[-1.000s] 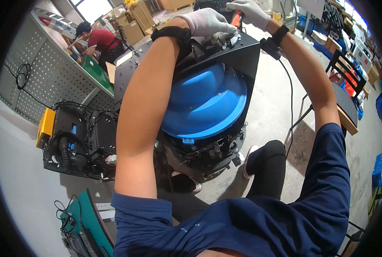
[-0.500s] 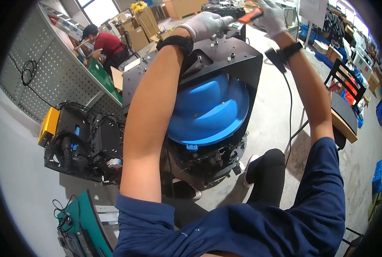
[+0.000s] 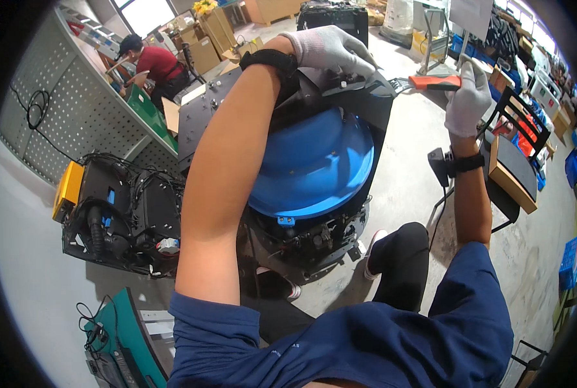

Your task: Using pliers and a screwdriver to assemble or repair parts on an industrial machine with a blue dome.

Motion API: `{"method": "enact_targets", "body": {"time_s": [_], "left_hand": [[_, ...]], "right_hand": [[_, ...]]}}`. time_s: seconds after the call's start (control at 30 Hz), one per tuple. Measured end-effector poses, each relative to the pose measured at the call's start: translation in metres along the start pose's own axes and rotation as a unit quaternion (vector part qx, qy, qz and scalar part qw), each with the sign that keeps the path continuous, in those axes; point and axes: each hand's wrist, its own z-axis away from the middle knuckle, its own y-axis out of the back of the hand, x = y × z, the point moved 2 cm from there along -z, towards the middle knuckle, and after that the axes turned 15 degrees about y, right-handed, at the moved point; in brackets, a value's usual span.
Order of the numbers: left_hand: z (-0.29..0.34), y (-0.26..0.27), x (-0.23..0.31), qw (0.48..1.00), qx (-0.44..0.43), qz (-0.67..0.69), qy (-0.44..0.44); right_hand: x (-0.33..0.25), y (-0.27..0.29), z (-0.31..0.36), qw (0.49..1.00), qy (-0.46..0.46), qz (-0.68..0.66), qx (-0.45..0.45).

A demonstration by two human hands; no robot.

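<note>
Black unit (image 3: 117, 220) left of fan housing (image 3: 311, 168)

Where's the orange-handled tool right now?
In the head view, the orange-handled tool is at upper right, gripped in the gloved right hand, raised just right of the black machine housing where the left hand rests.

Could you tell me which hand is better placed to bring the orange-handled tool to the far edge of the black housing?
Right. The right hand already holds the orange-handled tool beside the black housing; the left hand rests on it.
</note>
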Motion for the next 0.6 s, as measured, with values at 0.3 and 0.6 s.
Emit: {"method": "enact_targets", "body": {"time_s": [0.3, 0.6], "left_hand": [[-0.004, -0.003, -0.005, 0.999, 0.022, 0.011, -0.027], [-0.003, 0.001, -0.006, 1.000, 0.009, -0.016, -0.013]], "right_hand": [[0.033, -0.014, 0.001, 0.991, -0.104, -0.022, 0.080], [-0.023, -0.020, 0.001, 0.997, -0.060, -0.049, -0.007]]}}
